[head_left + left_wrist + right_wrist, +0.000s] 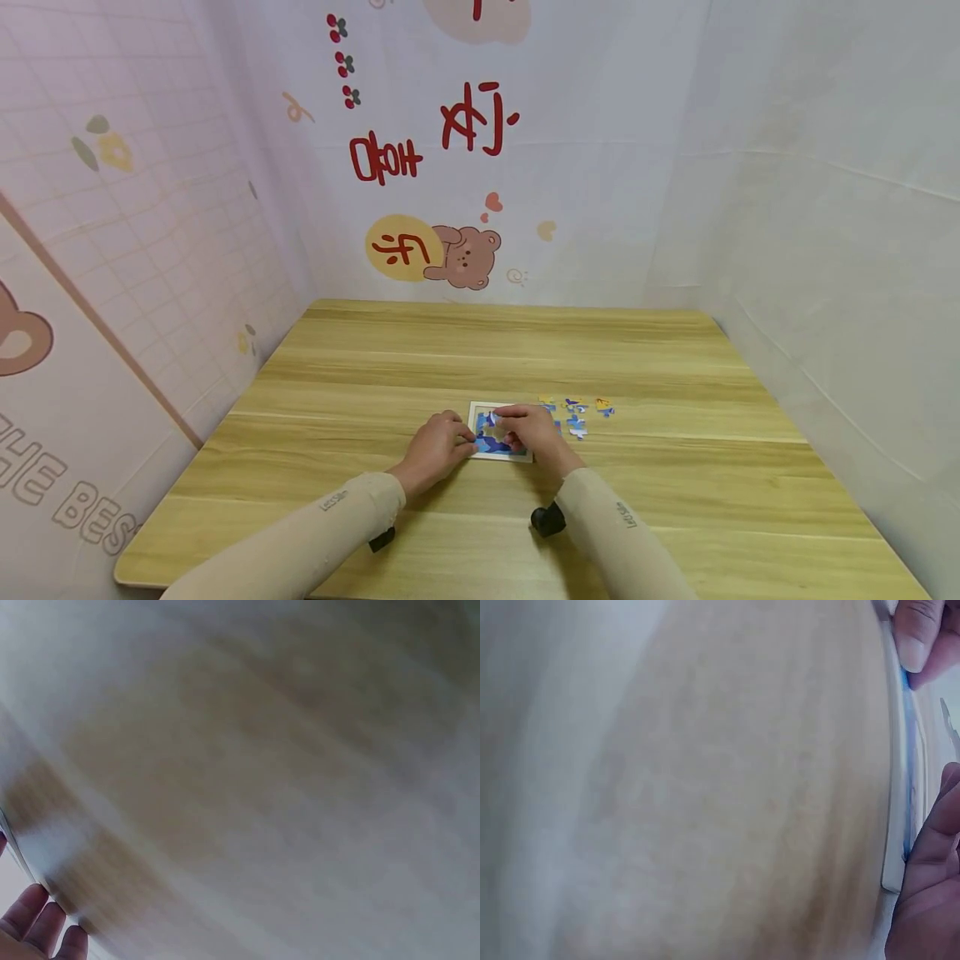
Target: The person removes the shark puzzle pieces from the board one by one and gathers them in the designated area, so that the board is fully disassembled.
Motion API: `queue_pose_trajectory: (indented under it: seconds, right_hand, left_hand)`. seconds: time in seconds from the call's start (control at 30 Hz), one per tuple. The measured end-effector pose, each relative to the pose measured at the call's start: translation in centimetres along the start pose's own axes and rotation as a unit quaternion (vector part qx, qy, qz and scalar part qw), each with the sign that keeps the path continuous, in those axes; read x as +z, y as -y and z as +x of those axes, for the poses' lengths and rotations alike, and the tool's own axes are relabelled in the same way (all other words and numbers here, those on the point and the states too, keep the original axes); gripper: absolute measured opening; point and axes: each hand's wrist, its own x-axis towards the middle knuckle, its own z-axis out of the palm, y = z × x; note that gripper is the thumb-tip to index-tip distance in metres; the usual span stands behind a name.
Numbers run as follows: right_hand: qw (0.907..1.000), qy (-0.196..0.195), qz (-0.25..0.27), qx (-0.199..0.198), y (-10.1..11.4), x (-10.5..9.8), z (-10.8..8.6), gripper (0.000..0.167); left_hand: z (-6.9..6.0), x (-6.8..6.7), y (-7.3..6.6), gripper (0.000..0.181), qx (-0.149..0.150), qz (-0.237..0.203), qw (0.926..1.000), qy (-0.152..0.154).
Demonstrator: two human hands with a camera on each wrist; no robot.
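Note:
A small jigsaw puzzle board (504, 457) with a white frame lies on the table, its inside partly filled with blue and purple pieces. At its left edge my left hand (435, 446) rests its fingertips and thumb on the frame, which the right wrist view shows close up with the left thumb (913, 649). Over the board's right half, my right hand (531, 429) pinches a whitish-blue puzzle piece (492, 419) between thumb and fingers. Part of the board is hidden under that hand. Only fingertips (45, 926) of the left hand appear in the left wrist view.
Several loose puzzle pieces (577, 427) in blue, white and yellow lie right of the board, some partly behind the right hand. The wooden table (360, 358) reaches to printed cloth walls (600, 167) at the back and sides.

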Motion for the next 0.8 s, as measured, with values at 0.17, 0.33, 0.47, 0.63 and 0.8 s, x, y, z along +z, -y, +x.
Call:
queue_pose_trajectory:
  seconds: [0.17,0.33,0.47,0.63,0.8]
  right_hand:
    - [0.9997,-0.013,0.014,0.016,0.2,-0.7,0.1,0.021]
    - [0.9995,-0.022,0.010,0.020,0.2,-2.0,0.1,0.023]
    - [0.9997,-0.022,0.007,0.006,0.0,-3.4,0.0,0.023]
    - [0.9997,-0.019,0.017,0.004,-0.5,-5.2,-0.3,0.023]
    - [0.9998,-0.018,0.006,0.003,-1.0,-7.7,-0.7,0.027]
  left_hand:
    - [0.1,0.0,-0.2,0.011,-0.007,0.002,1.0000,0.006]
    - [0.1,0.1,-0.2,0.012,-0.012,0.000,0.9999,0.006]
    - [0.0,0.1,-0.1,0.012,-0.006,-0.003,1.0000,0.001]
    - [-0.1,-0.1,-0.4,0.011,0.000,-0.003,1.0000,-0.002]
    - [-0.3,-0.6,-0.9,0.010,-0.006,-0.010,0.9999,-0.002]
